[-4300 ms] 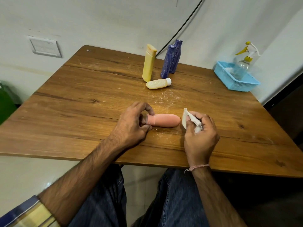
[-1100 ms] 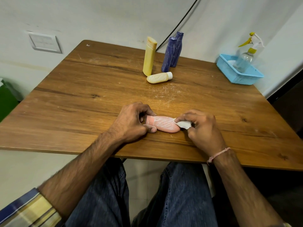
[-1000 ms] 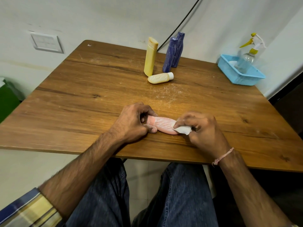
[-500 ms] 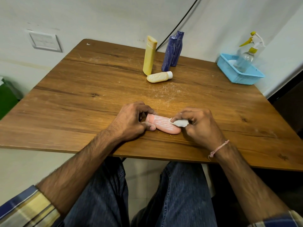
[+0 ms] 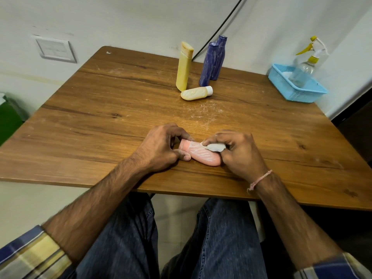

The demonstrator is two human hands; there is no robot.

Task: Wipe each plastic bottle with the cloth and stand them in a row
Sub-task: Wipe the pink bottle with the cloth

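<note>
- Pink bottle [image 5: 203, 156] on its side near the front edge of the worktop [image 5: 100, 121].
- Left hand [image 5: 161, 150] gripping its cap end; right hand [image 5: 239, 154] pinching a white cloth [image 5: 215, 147] against its body.
- Farther back: yellow bottle [image 5: 184, 69] and two blue bottles [image 5: 208, 65] upright, cream bottle [image 5: 196, 93] lying flat.

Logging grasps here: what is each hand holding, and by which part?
Left hand grips the pink bottle at its neck end; right hand pinches the bunched white cloth against the bottle's body.
</note>
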